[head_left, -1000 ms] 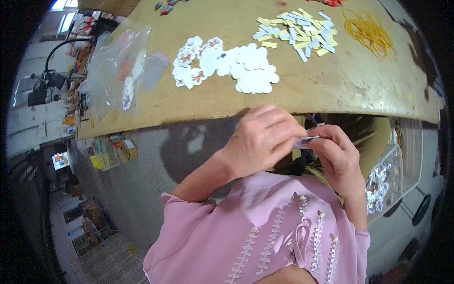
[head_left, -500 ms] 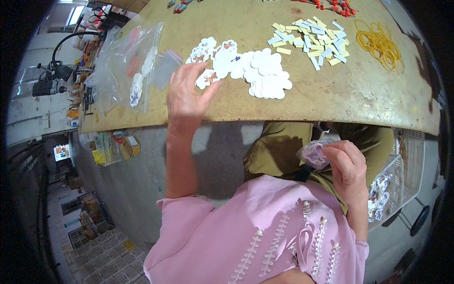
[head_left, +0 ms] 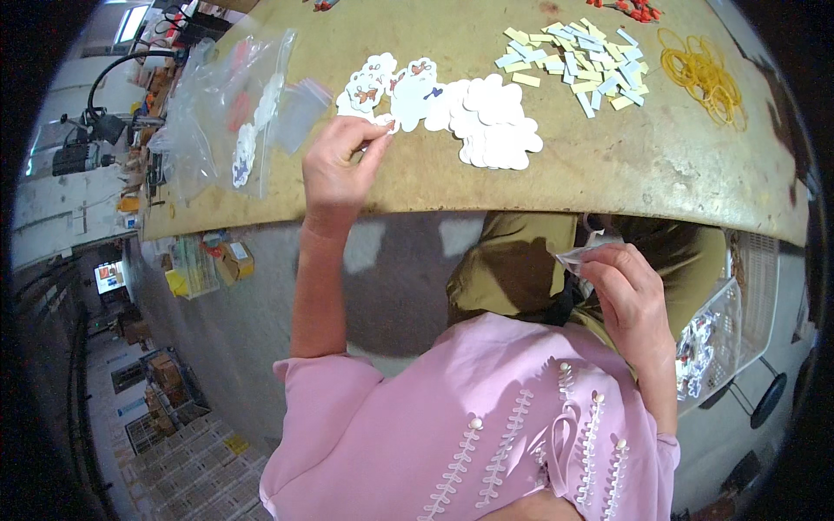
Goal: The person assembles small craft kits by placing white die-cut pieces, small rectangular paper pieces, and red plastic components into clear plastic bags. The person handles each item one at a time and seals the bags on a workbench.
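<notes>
My left hand (head_left: 337, 167) is at the near left of the table, thumb and fingers pinched on a small white cutout (head_left: 387, 126) that is mostly covered by the fingers. Just beyond it lie several bear-shaped cutouts (head_left: 368, 87) printed with brown bows, and one with a blue bow (head_left: 415, 100). To their right is an overlapping pile of blank white cutouts (head_left: 495, 130). Over my lap, below the table edge, my right hand (head_left: 630, 291) grips a small clear plastic bag (head_left: 573, 259). What the bag holds is hard to make out.
A large clear bag (head_left: 204, 130) with cutouts inside and small flat zip bags (head_left: 302, 113) lie at the left. Yellow and blue strips (head_left: 578, 65), yellow rubber bands (head_left: 702, 76) and red pieces (head_left: 634, 10) lie further right. A white basket (head_left: 751, 304) stands below, right.
My left hand has closed from spread fingers into a pinch on a cutout. My right hand has shifted slightly, and the small bag has turned and shows less of itself.
</notes>
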`<state>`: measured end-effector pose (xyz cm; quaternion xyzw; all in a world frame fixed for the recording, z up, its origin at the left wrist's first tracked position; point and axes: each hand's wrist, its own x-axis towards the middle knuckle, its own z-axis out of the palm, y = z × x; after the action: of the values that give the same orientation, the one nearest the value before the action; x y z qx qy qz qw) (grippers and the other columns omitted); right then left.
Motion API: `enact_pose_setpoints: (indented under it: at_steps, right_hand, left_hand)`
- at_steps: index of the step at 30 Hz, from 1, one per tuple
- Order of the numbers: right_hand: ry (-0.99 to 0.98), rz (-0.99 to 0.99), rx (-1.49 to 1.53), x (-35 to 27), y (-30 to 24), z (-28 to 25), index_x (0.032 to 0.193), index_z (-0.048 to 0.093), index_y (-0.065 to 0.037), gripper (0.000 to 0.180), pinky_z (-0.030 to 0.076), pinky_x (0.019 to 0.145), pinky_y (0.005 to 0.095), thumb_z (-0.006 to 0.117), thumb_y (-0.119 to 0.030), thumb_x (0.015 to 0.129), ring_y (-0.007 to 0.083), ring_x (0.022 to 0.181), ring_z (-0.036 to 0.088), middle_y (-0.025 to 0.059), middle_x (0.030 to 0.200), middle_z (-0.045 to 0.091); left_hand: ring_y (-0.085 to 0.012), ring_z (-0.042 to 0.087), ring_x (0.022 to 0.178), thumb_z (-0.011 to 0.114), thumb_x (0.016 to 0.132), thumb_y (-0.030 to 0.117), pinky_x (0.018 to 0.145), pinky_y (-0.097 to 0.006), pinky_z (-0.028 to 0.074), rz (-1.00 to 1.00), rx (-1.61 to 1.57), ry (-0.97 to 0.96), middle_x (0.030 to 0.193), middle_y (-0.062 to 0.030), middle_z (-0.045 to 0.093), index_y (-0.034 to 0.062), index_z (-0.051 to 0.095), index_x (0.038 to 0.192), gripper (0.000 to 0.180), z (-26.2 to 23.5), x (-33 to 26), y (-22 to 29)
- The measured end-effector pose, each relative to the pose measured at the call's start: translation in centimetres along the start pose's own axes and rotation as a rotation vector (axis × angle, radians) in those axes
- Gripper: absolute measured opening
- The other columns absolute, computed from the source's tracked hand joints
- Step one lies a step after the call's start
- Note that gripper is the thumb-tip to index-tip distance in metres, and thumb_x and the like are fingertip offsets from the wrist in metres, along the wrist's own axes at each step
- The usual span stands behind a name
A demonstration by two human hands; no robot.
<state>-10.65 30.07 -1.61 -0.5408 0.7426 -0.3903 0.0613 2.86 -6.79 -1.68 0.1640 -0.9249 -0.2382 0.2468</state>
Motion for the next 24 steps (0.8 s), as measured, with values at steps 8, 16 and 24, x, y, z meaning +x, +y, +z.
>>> enact_pose_setpoints:
  at_steps: [8,16,24]
  right_hand:
    - [-0.024,0.065,0.019,-0.6,0.0,0.0,0.103,0.071,0.001,0.027,0.058,0.075,0.0399,0.075,0.012,0.078,0.0328,0.093,0.070,0.0152,0.103,0.067]
    - [0.128,-0.013,-0.037,-0.2,0.0,0.4,0.100,0.071,0.003,0.026,0.060,0.082,0.0430,0.074,-0.001,0.075,0.0362,0.100,0.071,0.0183,0.110,0.068]
    - [0.098,-0.073,-0.046,0.2,-0.2,0.7,0.101,0.070,0.003,0.023,0.060,0.092,0.0463,0.075,0.000,0.079,0.0383,0.107,0.072,0.0216,0.120,0.069]
  left_hand:
    - [-0.0093,0.064,0.072,0.077,0.094,0.001,0.067,-0.026,0.053,-0.194,-0.039,-0.034,0.092,-0.0073,0.072,-0.0017,0.076,0.100,0.007,-0.8,0.7,0.2]
    - [-0.0096,0.065,0.075,0.073,0.094,-0.002,0.067,-0.025,0.053,0.016,0.198,0.278,0.094,-0.0074,0.072,0.0005,0.075,0.102,0.009,0.1,-0.7,1.3]
    - [-0.0130,0.064,0.080,0.080,0.084,-0.007,0.068,-0.028,0.051,-0.088,-0.617,0.033,0.092,-0.0053,0.070,0.0046,0.077,0.098,0.019,3.3,-4.5,14.7]
